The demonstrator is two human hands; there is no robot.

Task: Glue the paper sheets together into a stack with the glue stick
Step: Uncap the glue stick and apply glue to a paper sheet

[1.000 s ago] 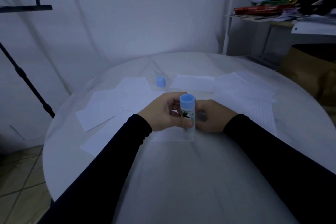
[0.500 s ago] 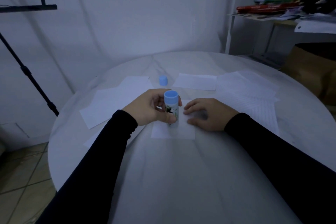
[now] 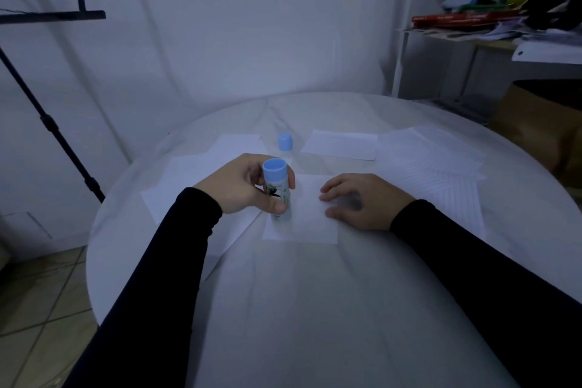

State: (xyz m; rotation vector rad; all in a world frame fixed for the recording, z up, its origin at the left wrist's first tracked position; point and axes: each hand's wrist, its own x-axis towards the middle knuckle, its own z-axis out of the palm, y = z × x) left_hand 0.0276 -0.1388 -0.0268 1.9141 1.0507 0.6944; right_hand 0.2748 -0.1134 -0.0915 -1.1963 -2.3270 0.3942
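Observation:
My left hand [image 3: 242,187] grips a glue stick [image 3: 277,190], white-bodied with a blue end up, its lower tip down on the left part of a small white paper sheet [image 3: 307,224] lying in the middle of the round table [image 3: 315,309]. My right hand [image 3: 362,200] rests flat on the sheet's right side, fingers spread. The glue stick's blue cap [image 3: 285,142] stands alone farther back. More white sheets [image 3: 195,179] lie to the left, one small sheet [image 3: 341,145] at the back, and lined sheets [image 3: 441,173] to the right.
A black tripod leg [image 3: 56,132] stands left of the table. A cluttered shelf [image 3: 491,22] and a brown paper bag [image 3: 541,123] stand at the right. The table's left edge drops to a tiled floor [image 3: 37,302].
My left hand has carried the glue stick leftward, away from the right hand, and set its tip near the sheet's left edge. My right hand has flattened onto the sheet.

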